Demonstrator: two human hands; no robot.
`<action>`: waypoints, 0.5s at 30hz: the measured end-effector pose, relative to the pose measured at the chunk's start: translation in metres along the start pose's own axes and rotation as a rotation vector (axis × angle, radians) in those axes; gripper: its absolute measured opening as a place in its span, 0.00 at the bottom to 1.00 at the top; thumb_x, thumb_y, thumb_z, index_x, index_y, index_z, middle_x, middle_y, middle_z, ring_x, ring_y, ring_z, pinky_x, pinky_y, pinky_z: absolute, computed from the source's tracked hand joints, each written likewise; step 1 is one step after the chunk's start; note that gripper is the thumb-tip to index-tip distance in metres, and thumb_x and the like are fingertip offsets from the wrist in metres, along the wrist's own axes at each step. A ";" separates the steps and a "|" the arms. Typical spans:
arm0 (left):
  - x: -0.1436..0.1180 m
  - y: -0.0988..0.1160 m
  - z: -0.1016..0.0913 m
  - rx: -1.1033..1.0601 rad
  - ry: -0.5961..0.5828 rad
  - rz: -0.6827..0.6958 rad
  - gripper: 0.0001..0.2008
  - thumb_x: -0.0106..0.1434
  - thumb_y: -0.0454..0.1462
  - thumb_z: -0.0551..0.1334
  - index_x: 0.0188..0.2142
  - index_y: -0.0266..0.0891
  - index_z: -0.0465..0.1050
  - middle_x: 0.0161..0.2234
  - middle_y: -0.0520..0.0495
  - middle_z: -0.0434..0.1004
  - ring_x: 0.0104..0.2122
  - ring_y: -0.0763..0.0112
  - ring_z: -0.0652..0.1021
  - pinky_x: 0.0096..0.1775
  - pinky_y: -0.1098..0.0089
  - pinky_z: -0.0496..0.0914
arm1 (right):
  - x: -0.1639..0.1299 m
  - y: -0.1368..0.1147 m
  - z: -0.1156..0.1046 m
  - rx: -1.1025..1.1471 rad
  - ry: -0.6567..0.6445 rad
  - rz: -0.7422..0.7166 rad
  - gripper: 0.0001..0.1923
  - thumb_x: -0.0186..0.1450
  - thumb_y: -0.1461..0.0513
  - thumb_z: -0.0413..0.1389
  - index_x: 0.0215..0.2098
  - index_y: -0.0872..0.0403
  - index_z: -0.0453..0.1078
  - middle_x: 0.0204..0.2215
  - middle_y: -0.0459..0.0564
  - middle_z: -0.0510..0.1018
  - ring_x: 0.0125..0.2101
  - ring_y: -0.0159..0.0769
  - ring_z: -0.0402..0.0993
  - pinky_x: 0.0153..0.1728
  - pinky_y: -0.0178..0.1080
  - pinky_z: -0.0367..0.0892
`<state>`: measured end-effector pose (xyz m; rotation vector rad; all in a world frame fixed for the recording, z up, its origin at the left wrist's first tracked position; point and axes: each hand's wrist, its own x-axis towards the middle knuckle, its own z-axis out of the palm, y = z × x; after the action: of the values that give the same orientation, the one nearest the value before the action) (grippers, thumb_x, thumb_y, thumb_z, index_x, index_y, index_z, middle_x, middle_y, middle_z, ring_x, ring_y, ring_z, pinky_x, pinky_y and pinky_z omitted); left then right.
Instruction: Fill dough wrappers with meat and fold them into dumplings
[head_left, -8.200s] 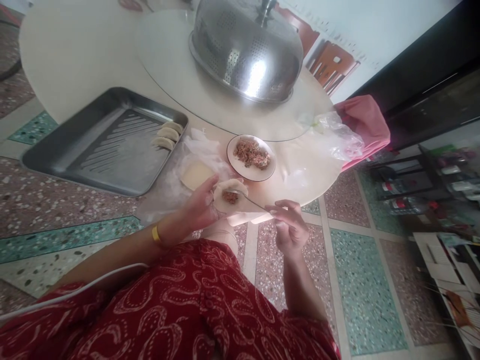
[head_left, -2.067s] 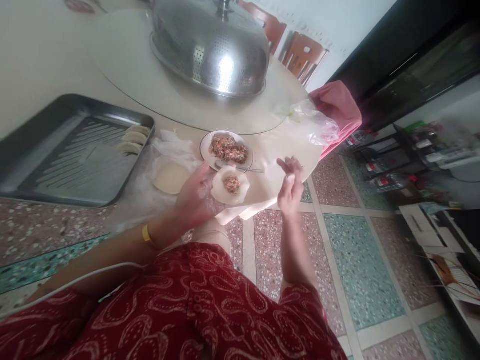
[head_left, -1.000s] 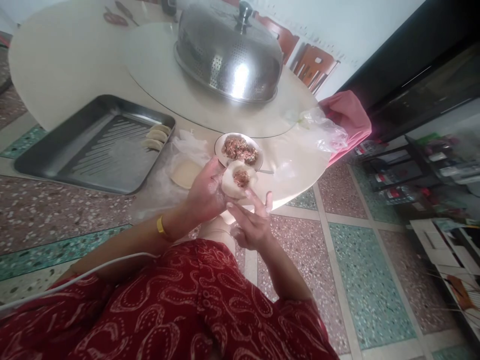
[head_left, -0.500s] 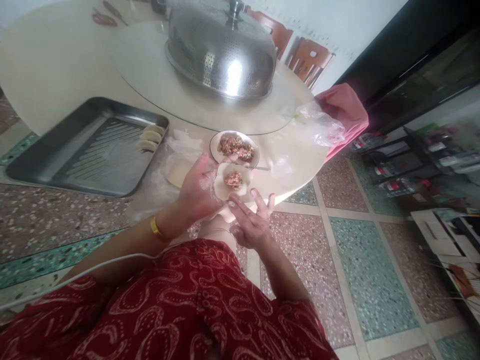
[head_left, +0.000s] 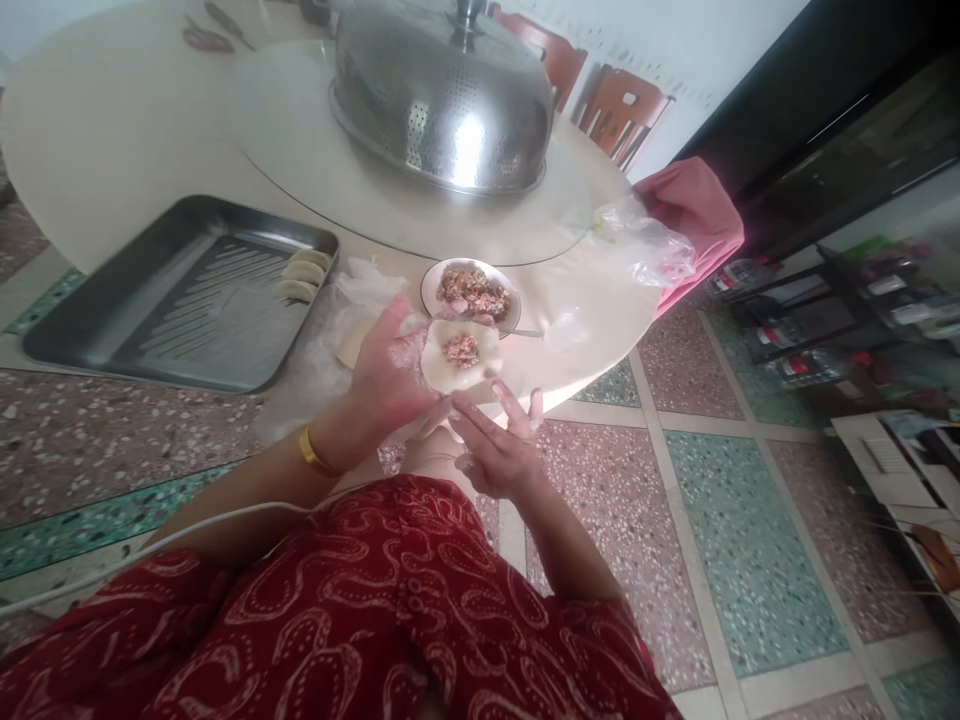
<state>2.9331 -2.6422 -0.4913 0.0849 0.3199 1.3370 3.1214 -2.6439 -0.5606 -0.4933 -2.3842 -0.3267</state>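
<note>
On my left hand rests a round dumpling wrapper, its edge wavy, with a lump of minced filling at the centre. The thumb lies along its left side and the fingers support it from beneath, mostly hidden. My right hand is just below the wrapper, fingers spread and dusted with flour, its fingertips close to the lower edge; whether they touch it I cannot tell. Right behind the wrapper stands a bowl of the same minced filling, with a utensil handle sticking out to the right.
A dark metal tray on the left holds a few folded dumplings. Beside it lie a plastic bag and another wrapper. A large steel dome lid sits on the glass turntable. A clear bag lies at the right edge.
The wrapper has shifted slightly left and up, and now looks flatter and more spread. My right fingertips have drawn a little away from its middle. The filling stays in the centre.
</note>
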 end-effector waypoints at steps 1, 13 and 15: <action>0.000 0.001 0.001 0.004 0.006 0.001 0.31 0.69 0.55 0.43 0.51 0.34 0.69 0.44 0.35 0.79 0.49 0.51 0.77 0.49 0.55 0.72 | -0.001 0.000 0.001 0.029 0.032 0.030 0.21 0.67 0.55 0.48 0.57 0.44 0.67 0.53 0.42 0.78 0.68 0.45 0.50 0.69 0.60 0.34; -0.003 0.002 0.009 0.068 -0.015 0.026 0.28 0.69 0.55 0.45 0.51 0.35 0.66 0.48 0.35 0.75 0.54 0.51 0.74 0.56 0.50 0.66 | 0.001 -0.003 0.001 0.998 0.225 0.596 0.21 0.73 0.52 0.38 0.58 0.42 0.63 0.47 0.50 0.77 0.51 0.40 0.75 0.49 0.51 0.75; -0.004 0.002 0.011 0.059 -0.013 0.016 0.28 0.69 0.56 0.46 0.51 0.35 0.66 0.48 0.37 0.76 0.54 0.51 0.74 0.57 0.50 0.65 | 0.002 0.001 0.000 0.822 0.312 0.526 0.21 0.73 0.52 0.40 0.61 0.41 0.62 0.48 0.51 0.76 0.51 0.40 0.73 0.47 0.50 0.76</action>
<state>2.9339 -2.6440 -0.4798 0.1461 0.3484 1.3425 3.1203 -2.6427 -0.5598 -0.5819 -1.7827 0.7301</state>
